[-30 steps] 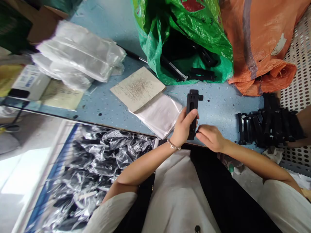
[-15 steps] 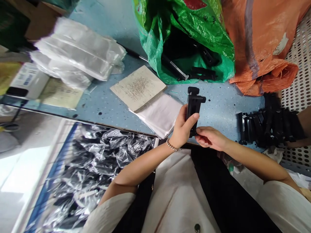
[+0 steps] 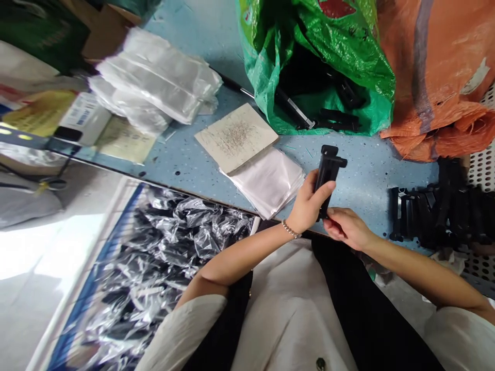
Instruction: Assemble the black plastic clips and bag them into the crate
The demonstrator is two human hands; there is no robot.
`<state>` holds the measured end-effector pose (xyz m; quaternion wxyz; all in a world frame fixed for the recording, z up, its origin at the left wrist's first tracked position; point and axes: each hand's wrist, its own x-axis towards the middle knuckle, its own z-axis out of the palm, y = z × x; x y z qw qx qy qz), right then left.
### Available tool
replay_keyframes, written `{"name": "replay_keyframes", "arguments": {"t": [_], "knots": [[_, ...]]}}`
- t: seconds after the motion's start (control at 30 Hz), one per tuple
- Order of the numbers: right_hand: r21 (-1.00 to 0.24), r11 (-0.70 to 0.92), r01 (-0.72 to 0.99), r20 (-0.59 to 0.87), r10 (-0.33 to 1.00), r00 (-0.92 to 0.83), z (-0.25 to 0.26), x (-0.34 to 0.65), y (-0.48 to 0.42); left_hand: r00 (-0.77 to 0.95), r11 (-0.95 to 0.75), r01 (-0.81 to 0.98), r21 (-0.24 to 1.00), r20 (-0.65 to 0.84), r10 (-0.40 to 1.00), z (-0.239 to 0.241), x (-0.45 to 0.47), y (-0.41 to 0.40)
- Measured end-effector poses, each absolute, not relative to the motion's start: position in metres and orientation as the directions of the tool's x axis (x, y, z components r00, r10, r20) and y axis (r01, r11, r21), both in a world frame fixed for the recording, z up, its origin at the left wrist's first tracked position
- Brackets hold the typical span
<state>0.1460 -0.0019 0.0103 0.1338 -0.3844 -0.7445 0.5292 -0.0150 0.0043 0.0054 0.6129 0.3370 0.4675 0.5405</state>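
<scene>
Black bracket (image 3: 327,174) above tabletop's (image 3: 365,165) near edge. Left hand (image 3: 307,207) grips mid-body; right hand (image 3: 350,229) pinches lower end. Probably light, stiff, slightly slippery; best hold: long sides, clear of upper side knob (image 3: 342,163).

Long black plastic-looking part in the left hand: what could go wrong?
The long black part might slip from the left hand and fall, as its lower end is by the near edge of the blue speckled table. The left hand could nudge the flat stack of thin whitish sheets, which reaches that edge.
</scene>
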Motion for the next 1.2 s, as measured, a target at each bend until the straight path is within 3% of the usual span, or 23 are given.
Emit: {"name": "replay_keyframes", "arguments": {"t": [0.1, 0.17, 0.23, 0.33, 0.43, 0.5, 0.57, 0.63, 0.73, 0.8, 0.87, 0.93, 1.07, 1.2], "knots": [[-0.897, 0.085, 0.433, -0.271, 0.669, -0.692, 0.008, 0.147, -0.002, -0.02, 0.198, -0.321, 0.926, -0.215, 0.976, 0.005, -0.018, 0.006], [-0.819, 0.289, 0.495, -0.151, 0.725, -0.672, 0.008, 0.153, 0.003, 0.016, 0.265, -0.382, 0.885, -0.28, 0.96, 0.006, -0.017, 0.008], [-0.637, 0.551, 0.54, 0.026, 0.715, -0.699, 0.008, 0.159, 0.006, 0.053, 0.323, -0.456, 0.829, -0.338, 0.94, 0.005, -0.016, 0.01], [-0.468, 0.713, 0.522, 0.119, 0.636, -0.762, 0.007, 0.165, 0.01, 0.078, 0.369, -0.507, 0.779, -0.385, 0.92, -0.001, -0.013, 0.012], [-0.547, 0.671, 0.5, 0.02, 0.607, -0.794, 0.006, 0.165, 0.036, -0.032, 0.326, -0.527, 0.784, -0.402, 0.915, -0.02, -0.007, 0.015], [-0.566, 0.62, 0.543, -0.007, 0.655, -0.755, 0.005, 0.163, 0.074, -0.05, 0.326, -0.516, 0.792, -0.408, 0.912, -0.036, 0.002, 0.017], [-0.467, 0.562, 0.683, 0.098, 0.8, -0.592, 0.001, 0.159, 0.124, -0.004, 0.336, -0.414, 0.846, -0.371, 0.929, -0.051, 0.016, 0.017], [-0.314, 0.463, 0.829, 0.19, 0.886, -0.423, -0.006, 0.154, 0.175, 0.005, 0.243, -0.203, 0.948, -0.247, 0.969, -0.063, 0.03, 0.015], [-0.155, 0.335, 0.929, 0.091, 0.942, -0.324, -0.018, 0.148, 0.229, -0.003, 0.018, 0.133, 0.991, -0.018, 1.0, -0.078, 0.044, 0.013], [-0.12, 0.285, 0.951, 0.04, 0.959, -0.282, -0.024, 0.151, 0.239, 0.026, -0.031, 0.209, 0.977, 0.026, 0.999, -0.082, 0.044, 0.016], [-0.131, 0.268, 0.954, 0.099, 0.961, -0.257, -0.024, 0.156, 0.226, 0.03, 0.013, 0.13, 0.991, -0.017, 0.999, -0.08, 0.038, 0.024], [-0.155, 0.318, 0.935, 0.228, 0.933, -0.28, -0.019, 0.16, 0.191, -0.006, 0.124, -0.105, 0.987, -0.126, 0.992, -0.071, 0.03, 0.035], [-0.196, 0.566, 0.801, 0.402, 0.792, -0.46, -0.002, 0.157, 0.09, -0.043, 0.21, -0.585, 0.783, -0.288, 0.957, -0.044, 0.018, 0.055], [-0.392, 0.684, 0.615, 0.467, 0.724, -0.508, 0.015, 0.156, 0.035, -0.01, 0.242, -0.647, 0.723, -0.325, 0.946, -0.029, 0.007, 0.048]]}}
